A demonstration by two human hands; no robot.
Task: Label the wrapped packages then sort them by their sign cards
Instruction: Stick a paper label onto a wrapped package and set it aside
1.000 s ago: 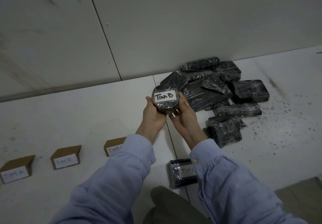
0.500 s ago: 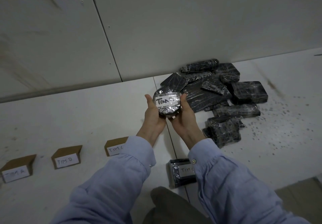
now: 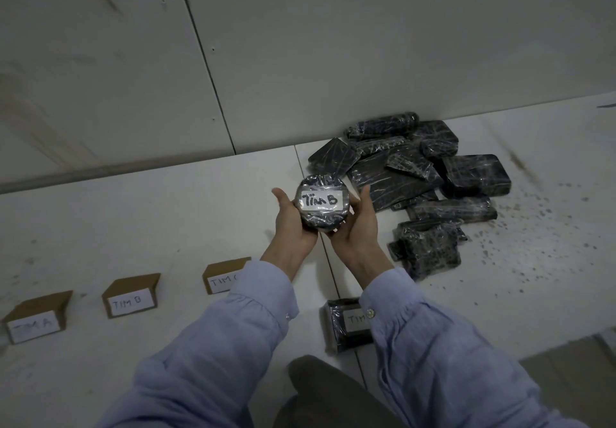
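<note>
The left grip (image 3: pixel 293 227) and the right grip (image 3: pixel 358 227) are both curled round one round package (image 3: pixel 321 224), cupping it from either side and from beneath, thumbs raised along its edges, so it is held up off the surface between them. The package is wrapped in black under clear film, and its white label (image 3: pixel 321 200) faces up and reads "TIM B". Both arms wear light blue sleeves (image 3: pixel 233 344). Just beside the right grip, towards the wall, lies a loose pile of unlabelled black wrapped packages (image 3: pixel 416 177), some overlapping. Near the body lies a labelled flat package (image 3: pixel 343 327), its label reading "TIM" (the rest is hidden by the right sleeve). To the left, three folded brown sign cards stand in a row, well apart from the pile: "TIM A" (image 3: pixel 35 319), "TIM B" (image 3: pixel 131 296), and a third card (image 3: pixel 223 277) partly covered by the left sleeve. The surface (image 3: pixel 166 221) is white, with a seam running under the hands and dark specks (image 3: pixel 540 227) on its right part. Behind it rises a pale panelled wall (image 3: pixel 300 61).
</note>
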